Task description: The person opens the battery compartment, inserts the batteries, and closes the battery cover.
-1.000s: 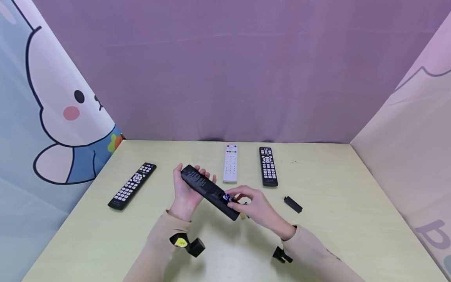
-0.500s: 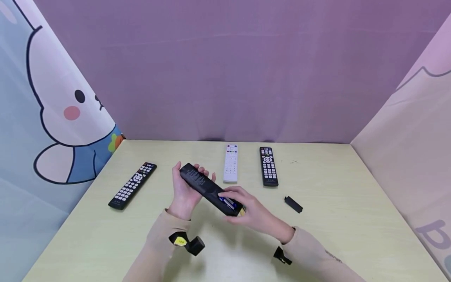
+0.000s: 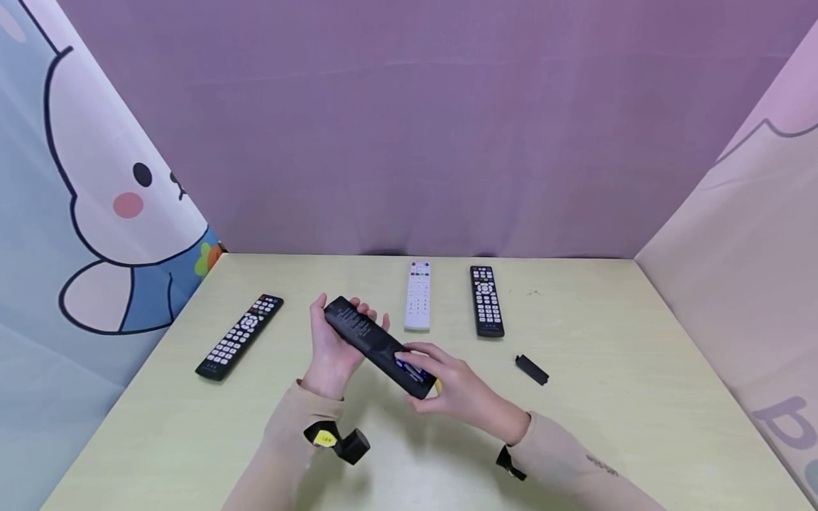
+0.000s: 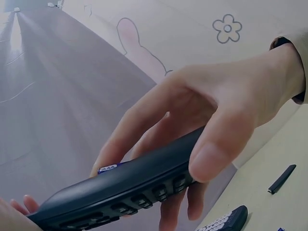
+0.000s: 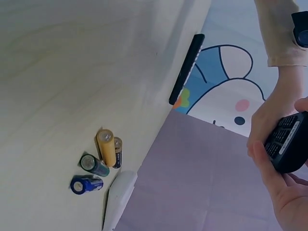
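My left hand [image 3: 332, 355] holds a black remote control [image 3: 361, 330] around its upper end, back side up and tilted down to the right. In the remote's uncovered battery compartment lie blue batteries [image 3: 410, 369]. My right hand [image 3: 463, 383] grips the remote's lower end, thumb on the near edge and index fingertip by the compartment's upper end. The left wrist view shows the right thumb [image 4: 211, 161] against the remote's side, with a blue battery [image 4: 109, 168] rising just above the back. A small black battery cover [image 3: 532, 370] rests on the table to the right.
Several loose batteries stand or lie on the table, among them a yellow battery [image 5: 106, 147] and a blue battery [image 5: 86, 185]. Behind are a white remote [image 3: 418, 298] and a black remote [image 3: 488, 304]; another black remote [image 3: 239, 337] lies left. A purple curtain [image 3: 396, 142] backs the table.
My right fingers pinched a blue battery at the compartment, then let it go and spread round the remote's lower end. The batteries now sit lower in the compartment.
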Tool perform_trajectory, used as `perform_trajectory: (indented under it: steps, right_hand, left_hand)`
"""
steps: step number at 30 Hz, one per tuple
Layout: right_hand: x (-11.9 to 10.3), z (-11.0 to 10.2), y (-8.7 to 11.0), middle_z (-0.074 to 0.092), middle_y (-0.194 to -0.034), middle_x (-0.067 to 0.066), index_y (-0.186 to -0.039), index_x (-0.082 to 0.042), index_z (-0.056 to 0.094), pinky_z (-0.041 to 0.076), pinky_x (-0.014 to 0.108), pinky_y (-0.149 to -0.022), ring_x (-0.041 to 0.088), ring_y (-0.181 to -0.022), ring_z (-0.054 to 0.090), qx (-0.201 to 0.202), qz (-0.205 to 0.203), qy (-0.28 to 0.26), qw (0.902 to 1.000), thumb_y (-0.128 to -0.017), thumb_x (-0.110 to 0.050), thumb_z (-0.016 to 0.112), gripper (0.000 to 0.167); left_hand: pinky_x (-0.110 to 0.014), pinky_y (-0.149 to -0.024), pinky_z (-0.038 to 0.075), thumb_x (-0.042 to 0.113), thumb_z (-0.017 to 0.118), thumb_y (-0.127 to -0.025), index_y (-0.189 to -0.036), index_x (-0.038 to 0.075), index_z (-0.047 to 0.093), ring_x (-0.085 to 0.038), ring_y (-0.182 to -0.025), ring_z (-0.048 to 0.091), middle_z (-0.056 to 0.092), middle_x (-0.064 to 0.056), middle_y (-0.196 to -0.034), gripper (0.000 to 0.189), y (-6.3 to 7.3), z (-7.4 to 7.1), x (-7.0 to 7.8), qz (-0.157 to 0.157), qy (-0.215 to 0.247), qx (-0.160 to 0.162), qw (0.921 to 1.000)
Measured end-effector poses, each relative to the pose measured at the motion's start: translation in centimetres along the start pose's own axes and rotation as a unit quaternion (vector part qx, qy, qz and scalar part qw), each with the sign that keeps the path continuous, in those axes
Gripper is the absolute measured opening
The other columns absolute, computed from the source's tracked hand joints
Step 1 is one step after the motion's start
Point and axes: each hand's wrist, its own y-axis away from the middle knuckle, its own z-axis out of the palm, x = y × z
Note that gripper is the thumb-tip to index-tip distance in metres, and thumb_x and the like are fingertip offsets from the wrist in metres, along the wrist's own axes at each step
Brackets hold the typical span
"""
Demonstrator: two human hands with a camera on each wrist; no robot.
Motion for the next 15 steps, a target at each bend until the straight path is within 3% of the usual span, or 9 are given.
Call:
perform_trajectory:
  steps: [8,15]
  right_hand:
    - [-0.23,-0.3,-0.21,0.055,-0.11,0.014,-0.117,-0.005,0.054,0.045,0.014,-0.06,0.013,-0.07,0.058,-0.001,-0.043,0.066,0.9969,-0.064,-0.015,0.072,0.057]
    - [-0.06,-0.37,-0.26,0.054,-0.11,0.015,-0.12,-0.004,0.051,0.046,0.013,-0.061,0.015,-0.073,0.059,0.005,-0.078,0.075,0.9941,-0.066,-0.014,0.07,0.058]
  left_hand:
    - [-0.038,-0.088,0.035,0.054,0.035,-0.085,-0.08,0.011,0.04,-0.016,-0.065,0.044,0.044,0.0,-0.068,0.044,-0.07,-0.07,-0.04,-0.002,0.002,0.003,1.0]
    - [-0.038,-0.09,0.034,0.053,0.034,-0.085,-0.08,0.011,0.04,-0.016,-0.065,0.044,0.044,-0.001,-0.067,0.043,-0.1,-0.06,-0.06,0.0,0.001,0.001,1.0]
